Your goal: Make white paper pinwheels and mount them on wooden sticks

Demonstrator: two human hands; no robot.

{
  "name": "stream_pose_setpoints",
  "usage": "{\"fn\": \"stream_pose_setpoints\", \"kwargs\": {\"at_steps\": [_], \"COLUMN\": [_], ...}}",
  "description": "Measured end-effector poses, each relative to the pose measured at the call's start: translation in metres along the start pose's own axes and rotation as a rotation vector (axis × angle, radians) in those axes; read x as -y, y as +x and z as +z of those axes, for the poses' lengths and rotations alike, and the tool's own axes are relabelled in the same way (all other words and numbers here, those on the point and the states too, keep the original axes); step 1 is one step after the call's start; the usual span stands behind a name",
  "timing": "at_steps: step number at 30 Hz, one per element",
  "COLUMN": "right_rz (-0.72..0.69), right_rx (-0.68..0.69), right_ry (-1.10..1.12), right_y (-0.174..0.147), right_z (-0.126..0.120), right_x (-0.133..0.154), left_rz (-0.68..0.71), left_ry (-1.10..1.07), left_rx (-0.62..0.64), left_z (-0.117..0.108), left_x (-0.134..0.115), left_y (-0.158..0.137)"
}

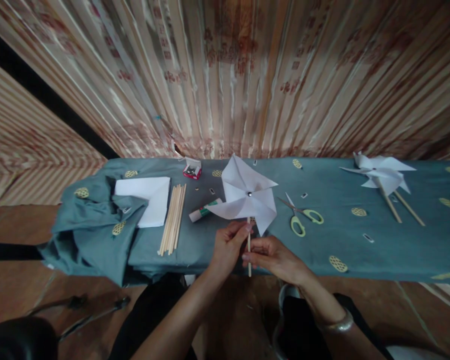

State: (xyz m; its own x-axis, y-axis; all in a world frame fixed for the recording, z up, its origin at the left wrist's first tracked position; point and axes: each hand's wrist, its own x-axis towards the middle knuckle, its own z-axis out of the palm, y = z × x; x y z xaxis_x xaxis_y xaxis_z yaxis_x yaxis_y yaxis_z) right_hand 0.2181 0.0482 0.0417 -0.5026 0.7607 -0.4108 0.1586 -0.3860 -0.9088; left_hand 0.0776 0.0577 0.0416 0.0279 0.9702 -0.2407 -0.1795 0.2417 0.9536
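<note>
My left hand [228, 246] and right hand [275, 256] both pinch closed on the stick [249, 269] of a pinwheel [243, 204]; glue [198, 213] lies to its left, scissors [295, 209] right.

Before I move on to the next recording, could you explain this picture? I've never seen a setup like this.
There is no machine here: a person is working with two bare hands. The single picture comes from a camera worn on their head, looking forward and down.

The left hand and, lower down, the right hand hold the stick of a white paper pinwheel.

On the cloth-covered table, from left to right, are white paper, loose wooden sticks, a small open box, what looks like a glue stick, green-handled scissors and overlapping pinwheels, with two sticks showing.
</note>
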Motion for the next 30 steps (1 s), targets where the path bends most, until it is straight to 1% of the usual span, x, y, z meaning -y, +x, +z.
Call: {"fn": "stream_pose_setpoints", "kwargs": {"at_steps": [8,13,16,18,21,27,30], "right_rz": [0.0,-0.016,-0.019,-0.023,-0.011,0.016,-0.005], "right_rx": [-0.02,0.015,0.019,0.028,0.051,0.096,0.077], "right_ry": [0.008,0.006,0.003,-0.005,0.006,0.03,0.017], "right_y": [0.004,0.005,0.006,0.007,0.007,0.006,0.006], "right_z": [0.002,0.007,0.013,0.018,0.026,0.039,0.047], "right_x": [-0.006,-0.012,-0.013,-0.014,-0.015,-0.013,-0.015], "left_rz": [-0.028,-0.067,-0.06,-0.08,-0.102,-0.054,-0.04], "left_ry": [-0.052,-0.172,-0.217,-0.235,-0.293,-0.461,-0.522], "left_rx": [0.027,-0.035,-0.04,-0.029,-0.05,-0.118,-0.152], "left_z": [-0.004,-0.004,-0.004,-0.004,-0.005,-0.004,-0.004], "left_x": [0.002,-0.002,-0.006,-0.008,-0.009,-0.01,-0.014], "left_y": [0.0,0.001,0.001,0.001,0.002,0.006,0.007]}}
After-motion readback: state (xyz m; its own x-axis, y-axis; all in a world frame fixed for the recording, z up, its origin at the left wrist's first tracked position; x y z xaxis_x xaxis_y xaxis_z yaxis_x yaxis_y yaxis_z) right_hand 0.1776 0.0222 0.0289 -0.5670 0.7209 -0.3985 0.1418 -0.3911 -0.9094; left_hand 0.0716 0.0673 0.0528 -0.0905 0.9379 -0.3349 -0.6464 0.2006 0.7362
